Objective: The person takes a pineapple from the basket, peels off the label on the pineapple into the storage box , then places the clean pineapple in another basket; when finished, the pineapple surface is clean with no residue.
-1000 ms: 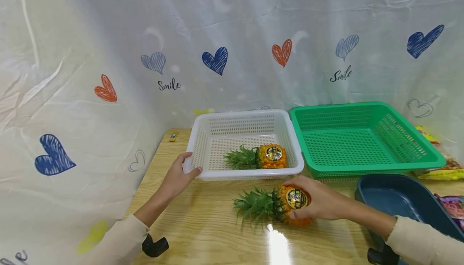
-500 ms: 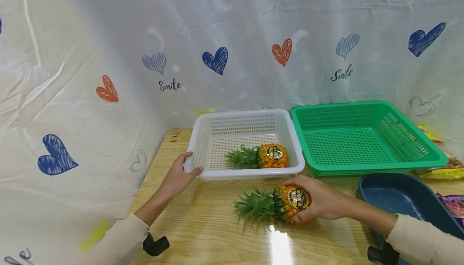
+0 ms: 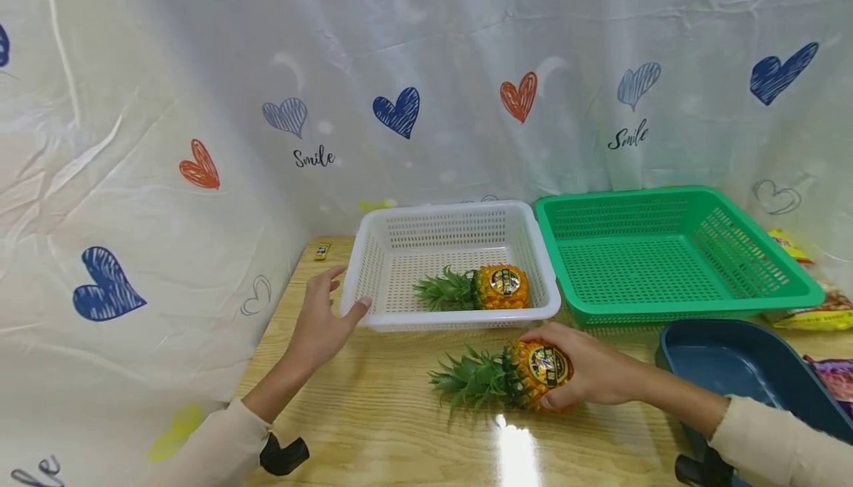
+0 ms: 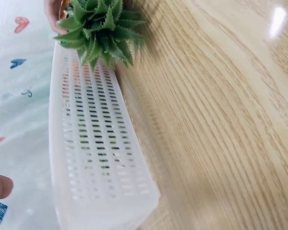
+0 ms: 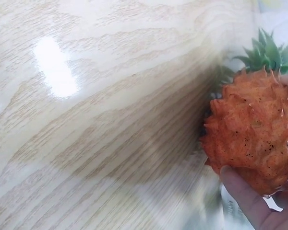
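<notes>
In the head view my right hand point(image 3: 596, 365) grips a small pineapple point(image 3: 548, 366) by its orange body, with the thumb at the front and fingers behind. Its green crown points left. The right wrist view shows the spiky base of the pineapple point(image 5: 254, 132) between thumb and fingers. A second pineapple point(image 3: 504, 285) lies on its side in the white basket point(image 3: 453, 319), towards the right. Beside that basket's front left corner is my left hand point(image 3: 323, 328), its fingers spread and its thumb at the rim. The thumb point(image 4: 1, 186) looks apart from the basket in the left wrist view.
A green basket point(image 3: 633, 272) stands right of the white one. Before it is a dark blue tub point(image 3: 723, 354), partly under my right forearm. Snack bags point(image 3: 816, 317) lie at the far right. A small yellow packet point(image 3: 322, 252) lies at the table's back left. A curtain hangs behind.
My left hand has loosened from the white basket's rim, its fingers shifting slightly left and up. The right hand stays on the pineapple, with almost no movement.
</notes>
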Motion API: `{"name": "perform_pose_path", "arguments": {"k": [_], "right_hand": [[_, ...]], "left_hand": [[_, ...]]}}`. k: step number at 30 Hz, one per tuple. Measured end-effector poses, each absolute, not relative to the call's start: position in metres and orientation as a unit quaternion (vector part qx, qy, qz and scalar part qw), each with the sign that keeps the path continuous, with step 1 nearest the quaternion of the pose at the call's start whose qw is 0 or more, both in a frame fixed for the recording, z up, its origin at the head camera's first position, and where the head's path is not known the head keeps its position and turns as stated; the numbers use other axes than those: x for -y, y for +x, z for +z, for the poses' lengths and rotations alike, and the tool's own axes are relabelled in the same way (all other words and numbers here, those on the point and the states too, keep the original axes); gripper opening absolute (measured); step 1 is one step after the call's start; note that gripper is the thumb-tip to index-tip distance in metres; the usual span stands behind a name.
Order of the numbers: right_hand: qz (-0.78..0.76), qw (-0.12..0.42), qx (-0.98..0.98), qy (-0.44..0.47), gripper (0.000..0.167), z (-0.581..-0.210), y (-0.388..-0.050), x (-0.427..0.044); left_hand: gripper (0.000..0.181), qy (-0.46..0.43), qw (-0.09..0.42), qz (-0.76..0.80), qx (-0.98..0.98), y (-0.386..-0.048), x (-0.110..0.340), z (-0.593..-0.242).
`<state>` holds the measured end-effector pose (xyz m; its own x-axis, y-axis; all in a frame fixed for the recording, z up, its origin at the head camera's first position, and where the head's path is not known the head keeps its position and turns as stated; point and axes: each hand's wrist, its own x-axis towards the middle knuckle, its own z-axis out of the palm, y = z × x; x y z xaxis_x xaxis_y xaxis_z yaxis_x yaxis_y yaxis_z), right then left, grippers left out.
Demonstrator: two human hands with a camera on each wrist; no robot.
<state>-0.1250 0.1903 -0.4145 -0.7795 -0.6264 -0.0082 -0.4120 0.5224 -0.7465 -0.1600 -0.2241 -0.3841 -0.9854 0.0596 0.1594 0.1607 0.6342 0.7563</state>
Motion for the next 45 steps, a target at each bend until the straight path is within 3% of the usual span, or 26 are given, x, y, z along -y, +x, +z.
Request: {"name": "perform_pose_path", "arguments": {"k": [5, 11, 21, 30, 45], "right_hand": [[-0.386, 0.135, -0.860, -0.304, 0.077, -0.417, -0.125, -0.191], [-0.390, 0.136, -0.858, -0.304, 0.077, -0.418, -0.125, -0.192], [-0.384, 0.131, -0.864, -0.298, 0.078, -0.418, -0.121, -0.193], [-0.395, 0.121, -0.853, -0.318, 0.075, -0.420, -0.122, -0.192], [-0.385, 0.121, -0.855, -0.327, 0.076, -0.417, -0.124, -0.185]], "left_hand": [[0.070, -0.135, 0.085, -0.443, 0.882, -0.149, 0.208, -0.378], [0.066, -0.223, 0.051, -0.452, 0.862, -0.139, 0.188, -0.377], [0.067, -0.301, -0.043, -0.445, 0.842, -0.131, 0.155, -0.386], [0.072, -0.313, -0.140, -0.389, 0.855, -0.130, 0.125, -0.410], [0.096, -0.346, -0.132, -0.299, 0.880, -0.132, 0.102, -0.434]]}}
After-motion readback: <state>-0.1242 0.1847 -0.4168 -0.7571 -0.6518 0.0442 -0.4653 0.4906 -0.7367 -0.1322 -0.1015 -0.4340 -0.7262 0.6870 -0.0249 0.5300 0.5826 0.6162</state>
